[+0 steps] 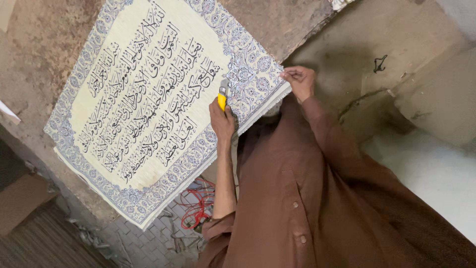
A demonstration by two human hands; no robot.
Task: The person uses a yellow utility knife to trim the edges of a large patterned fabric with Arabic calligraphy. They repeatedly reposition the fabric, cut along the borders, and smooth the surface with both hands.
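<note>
The panel [148, 94] with the calligraphy and the blue floral border lies flat on my worn brown workbench [39, 44], turned at an angle, with its near corner hanging a bit past the bench edge right in front of me. It's a cream-coloured sheet, dark script in the middle, and the trimming is going on along the border edge closest to my body.

My left hand [221, 120] is closed in a full fist around the yellow knife [222, 98], blade end pointing away from me and sitting on the blue border near the edge. Wrist is straight, forearm running up from below, bare to the elbow with the sleeve bunched up. If you ask me, the trick on this kind of cut is keeping the blade low and pulling in one steady line instead of sawing, and not pressing so hard it wanders into the pattern.

Over to the right, my right hand [297, 79] is pinching the corner of the panel, fingers curled tight with the thumb on top, just holding the edge taut. Arm is bent at the elbow in the brown sleeve [342, 154]. I'd keep those fingers well off the cutting line, since a slip would head that way.

Below the bench there's a tangle of red wire [198, 208] on the brick floor [148, 243].
</note>
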